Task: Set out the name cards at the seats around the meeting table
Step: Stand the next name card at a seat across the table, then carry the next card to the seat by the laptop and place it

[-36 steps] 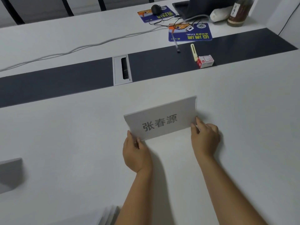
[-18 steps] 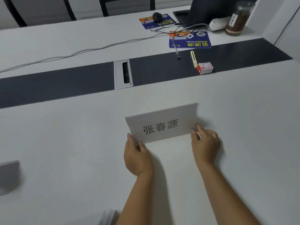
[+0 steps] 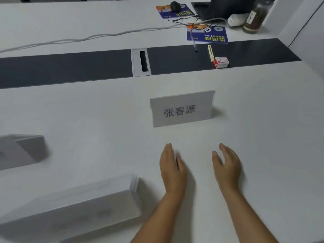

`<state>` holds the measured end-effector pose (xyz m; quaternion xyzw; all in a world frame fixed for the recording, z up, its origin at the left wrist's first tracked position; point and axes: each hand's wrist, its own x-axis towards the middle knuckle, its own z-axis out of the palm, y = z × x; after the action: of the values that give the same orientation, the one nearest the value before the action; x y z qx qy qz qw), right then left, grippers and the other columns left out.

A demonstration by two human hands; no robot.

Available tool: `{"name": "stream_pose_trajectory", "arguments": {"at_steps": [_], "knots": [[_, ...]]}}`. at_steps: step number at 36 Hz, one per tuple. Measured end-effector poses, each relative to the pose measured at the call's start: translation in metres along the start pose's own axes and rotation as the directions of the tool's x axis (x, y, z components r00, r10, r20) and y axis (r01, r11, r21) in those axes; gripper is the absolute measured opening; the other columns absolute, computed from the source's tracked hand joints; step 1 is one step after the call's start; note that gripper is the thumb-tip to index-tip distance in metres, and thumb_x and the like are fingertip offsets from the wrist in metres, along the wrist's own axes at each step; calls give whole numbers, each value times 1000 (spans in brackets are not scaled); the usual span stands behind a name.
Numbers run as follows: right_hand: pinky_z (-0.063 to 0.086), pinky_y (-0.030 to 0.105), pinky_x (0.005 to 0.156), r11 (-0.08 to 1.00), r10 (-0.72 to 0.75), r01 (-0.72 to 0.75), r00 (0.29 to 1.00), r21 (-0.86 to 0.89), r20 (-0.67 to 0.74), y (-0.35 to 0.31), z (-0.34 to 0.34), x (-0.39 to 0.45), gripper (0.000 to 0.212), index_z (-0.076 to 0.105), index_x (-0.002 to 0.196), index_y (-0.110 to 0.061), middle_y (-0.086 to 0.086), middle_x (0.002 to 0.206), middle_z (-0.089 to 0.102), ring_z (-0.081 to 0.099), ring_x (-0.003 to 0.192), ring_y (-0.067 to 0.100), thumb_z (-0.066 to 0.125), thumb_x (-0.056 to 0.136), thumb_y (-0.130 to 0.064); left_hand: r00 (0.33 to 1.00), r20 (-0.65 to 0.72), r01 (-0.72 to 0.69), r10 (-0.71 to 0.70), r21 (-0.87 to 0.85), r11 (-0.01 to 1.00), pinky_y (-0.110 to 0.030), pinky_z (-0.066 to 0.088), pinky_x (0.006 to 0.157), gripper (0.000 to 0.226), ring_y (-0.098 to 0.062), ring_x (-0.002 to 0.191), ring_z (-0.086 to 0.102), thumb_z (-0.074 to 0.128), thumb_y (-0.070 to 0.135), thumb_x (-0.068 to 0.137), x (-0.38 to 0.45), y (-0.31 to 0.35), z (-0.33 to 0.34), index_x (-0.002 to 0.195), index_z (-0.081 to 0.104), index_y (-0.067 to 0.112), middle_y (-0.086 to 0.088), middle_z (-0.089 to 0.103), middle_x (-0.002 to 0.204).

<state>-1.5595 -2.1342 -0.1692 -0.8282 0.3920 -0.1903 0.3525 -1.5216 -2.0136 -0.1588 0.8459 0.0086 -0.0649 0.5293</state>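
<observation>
One name card (image 3: 182,109) is being shown standing upright on the white meeting table (image 3: 263,120), its printed face turned toward the near edge and nothing touching it. It is being left in the middle of the near half of the table, just short of the dark centre strip (image 3: 70,67) and the cable hatch (image 3: 141,62) set into that strip. Both hands are being held low over the tabletop on the near side of the card, well clear of it: the left hand (image 3: 172,170) is being kept flat with its fingers extended, the right hand (image 3: 227,168) is being held loosely spread with its fingers slightly curled, and nothing is being gripped by either. This seat is being judged as finished. To the near left, a stack of further cards (image 3: 78,202) is being seen lying on the table, blurred, and another card (image 3: 21,149) is being seen at the far left edge of the view, too blurred for its lettering to be read; whether that one is already set at a seat cannot be told. Most of the task is therefore being judged as still to be done, with the stacked cards waiting to be carried to the other seats. At the far right, a laptop (image 3: 228,7), a jar (image 3: 254,18) and a small red box (image 3: 220,62) are being left untouched.
</observation>
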Motion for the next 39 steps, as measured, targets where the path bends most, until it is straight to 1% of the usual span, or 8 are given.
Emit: {"name": "stream_pose_trajectory", "arguments": {"at_steps": [4,10,18,22,26,30,36,39], "knots": [[39,39,94,998,16,-14,999,-60,38,10,-14,-52,40,60,107,4,30,114,59,51,114,41,55,74,-19,965,227,-159,135,93,983,-13,20,102,51,-5,123,35,34,26,79,-57,-24,-36,127,44,11,-6,48,134],[26,-12,65,959,106,-135,986,250,127,-6,-25,-115,37,48,121,-1,17,120,57,43,106,14,53,85,-3,885,433,-253,171,137,958,-9,37,79,44,-6,94,51,39,33,72,-106,-69,-125,103,63,14,-7,70,95],[35,27,94,917,-141,-63,872,394,468,-93,0,-174,62,25,124,-36,0,118,50,49,108,16,58,81,-6,995,79,-80,68,156,985,-4,37,54,25,5,69,56,51,51,64,-102,-92,-277,53,55,29,22,63,65],[40,34,96,909,-124,-119,838,400,531,-127,19,-181,84,6,133,-44,-5,129,38,48,111,19,63,79,-13,978,-182,103,-98,16,995,-28,44,76,19,-17,82,55,68,24,74,-79,-93,-320,80,53,13,1,60,86],[40,23,91,915,-106,-126,840,383,532,-140,26,-186,79,19,136,-32,-3,125,45,48,109,15,66,76,-10,990,104,98,-94,-39,994,-32,42,90,68,-16,99,53,65,17,78,-50,-84,-328,133,26,20,-1,51,113],[47,6,68,909,-35,-166,882,381,469,-137,23,-200,63,41,124,-23,6,113,58,56,97,19,71,71,-7,968,251,28,-19,-34,999,-29,49,83,62,-15,97,61,64,14,78,-39,-84,-326,130,31,22,-4,63,112],[46,28,84,907,88,-234,918,351,386,-117,-2,-247,51,53,111,-12,6,111,57,55,101,21,75,65,-4,974,223,-63,50,53,997,-8,43,69,62,-21,94,61,73,9,68,-63,-84,-334,122,45,16,-9,66,107],[44,25,82,913,88,-200,948,356,307,-109,-22,-262,45,56,104,-16,3,110,54,55,105,22,74,65,-1,967,243,-98,78,69,993,-23,43,79,66,-28,98,60,75,5,64,-85,-73,-328,123,46,12,-15,65,110]]}}
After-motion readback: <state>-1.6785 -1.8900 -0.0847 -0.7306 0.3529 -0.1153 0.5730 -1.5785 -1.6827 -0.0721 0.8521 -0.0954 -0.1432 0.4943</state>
